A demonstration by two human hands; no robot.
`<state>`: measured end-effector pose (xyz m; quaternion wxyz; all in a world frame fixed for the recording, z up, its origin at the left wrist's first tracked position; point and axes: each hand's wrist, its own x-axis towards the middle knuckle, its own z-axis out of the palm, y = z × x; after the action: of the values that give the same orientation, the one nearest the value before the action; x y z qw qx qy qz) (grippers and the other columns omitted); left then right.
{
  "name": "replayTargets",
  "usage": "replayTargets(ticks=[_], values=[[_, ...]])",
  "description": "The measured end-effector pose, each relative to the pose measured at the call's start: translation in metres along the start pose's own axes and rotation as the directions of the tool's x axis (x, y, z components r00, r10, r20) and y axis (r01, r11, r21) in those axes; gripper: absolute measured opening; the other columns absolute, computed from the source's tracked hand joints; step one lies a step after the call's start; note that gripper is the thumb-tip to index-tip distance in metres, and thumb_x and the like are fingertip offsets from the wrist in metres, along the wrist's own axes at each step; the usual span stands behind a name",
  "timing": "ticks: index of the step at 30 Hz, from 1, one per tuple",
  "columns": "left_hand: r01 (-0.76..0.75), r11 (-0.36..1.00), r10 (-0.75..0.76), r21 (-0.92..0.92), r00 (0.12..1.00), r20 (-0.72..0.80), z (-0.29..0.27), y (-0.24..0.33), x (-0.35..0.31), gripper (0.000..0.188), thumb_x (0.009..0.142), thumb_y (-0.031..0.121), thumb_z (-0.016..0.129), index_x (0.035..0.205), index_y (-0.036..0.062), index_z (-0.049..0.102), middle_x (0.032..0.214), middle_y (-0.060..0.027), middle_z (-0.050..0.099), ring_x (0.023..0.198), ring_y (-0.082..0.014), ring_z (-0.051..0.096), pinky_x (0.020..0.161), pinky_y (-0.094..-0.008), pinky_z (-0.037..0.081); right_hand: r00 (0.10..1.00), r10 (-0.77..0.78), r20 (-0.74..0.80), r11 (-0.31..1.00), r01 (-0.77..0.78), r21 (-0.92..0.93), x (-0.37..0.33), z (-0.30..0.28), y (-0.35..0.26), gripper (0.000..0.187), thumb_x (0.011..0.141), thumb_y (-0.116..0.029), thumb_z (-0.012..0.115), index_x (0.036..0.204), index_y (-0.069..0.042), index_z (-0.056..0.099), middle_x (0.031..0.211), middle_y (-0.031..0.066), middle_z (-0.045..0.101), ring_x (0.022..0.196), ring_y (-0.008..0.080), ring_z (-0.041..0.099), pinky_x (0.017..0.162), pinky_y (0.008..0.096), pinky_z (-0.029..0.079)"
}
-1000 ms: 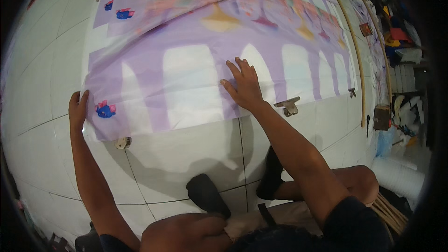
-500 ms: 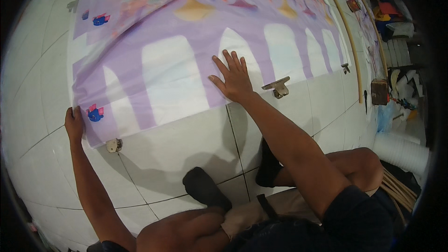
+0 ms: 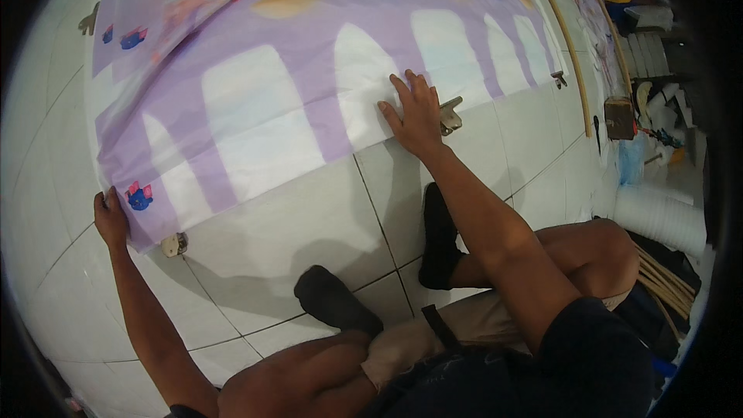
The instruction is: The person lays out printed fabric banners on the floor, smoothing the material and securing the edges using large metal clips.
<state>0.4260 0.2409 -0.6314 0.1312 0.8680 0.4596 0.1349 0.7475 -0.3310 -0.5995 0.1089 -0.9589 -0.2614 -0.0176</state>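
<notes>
A large printed fabric sheet point(image 3: 309, 116), lilac with white arch shapes and small blue-and-pink figures, lies spread over the tiled floor. At its near left corner my left hand point(image 3: 113, 220) is closed on the side edge, its fingers partly hidden. My right hand point(image 3: 416, 120) lies on the sheet by the near edge, open with fingers apart. Right beside it a metal bulldog clip point(image 3: 450, 117) grips that edge, partly covered by the hand. Another clip point(image 3: 175, 244) sits at the near left corner, and a third clip point(image 3: 559, 78) at the right end.
A further clip point(image 3: 90, 21) holds the far left side. Long wooden poles point(image 3: 569, 54) run along the right. Past them are a brown box point(image 3: 619, 118), a white foam roll point(image 3: 660, 217) and a bundle of thin sticks point(image 3: 664, 282). My socked feet point(image 3: 333, 294) rest on the tiles.
My right hand has slid rightward along the near edge, up to the middle clip. My left hand stays at the left corner. The whole view has shifted slightly.
</notes>
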Motion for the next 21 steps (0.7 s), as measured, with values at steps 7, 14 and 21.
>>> replayTargets(ticks=[7,14,21], values=[[0.049,0.999,-0.048,-0.013,0.997,0.064,-0.001,0.004,0.006,0.055,0.095,0.047,0.057,0.120,-0.0022,0.059,0.111,-0.0262,0.066,0.104,-0.0405,0.065,0.087,-0.0441,0.050,1.000,0.018,0.011,1.000,-0.018,-0.017,-0.005,0.011,0.009,0.061,0.097,-0.050,0.050,0.146,-0.014,0.043,0.152,0.0188,0.034,0.144,0.0398,0.026,0.117,0.0565,0.016],[0.057,0.993,-0.063,0.103,0.997,0.050,-0.014,0.021,-0.011,0.060,0.094,0.049,0.057,0.126,-0.0015,0.057,0.111,-0.0277,0.066,0.103,-0.0370,0.066,0.089,-0.0417,0.050,0.999,0.018,0.033,0.999,-0.016,-0.051,-0.003,0.014,0.010,0.060,0.096,-0.047,0.053,0.145,-0.014,0.044,0.152,0.0204,0.035,0.142,0.0418,0.029,0.116,0.0557,0.020],[-0.032,0.999,0.032,-0.003,0.998,0.059,-0.025,-0.002,-0.028,0.048,0.087,0.040,0.066,0.115,0.0002,0.062,0.082,-0.0176,0.068,0.075,-0.0309,0.066,0.071,-0.0408,0.051,0.993,-0.091,-0.079,0.990,0.082,-0.113,-0.004,0.019,0.016,0.057,0.096,-0.040,0.057,0.144,-0.012,0.045,0.148,0.0228,0.040,0.135,0.0447,0.037,0.109,0.0545,0.030]])
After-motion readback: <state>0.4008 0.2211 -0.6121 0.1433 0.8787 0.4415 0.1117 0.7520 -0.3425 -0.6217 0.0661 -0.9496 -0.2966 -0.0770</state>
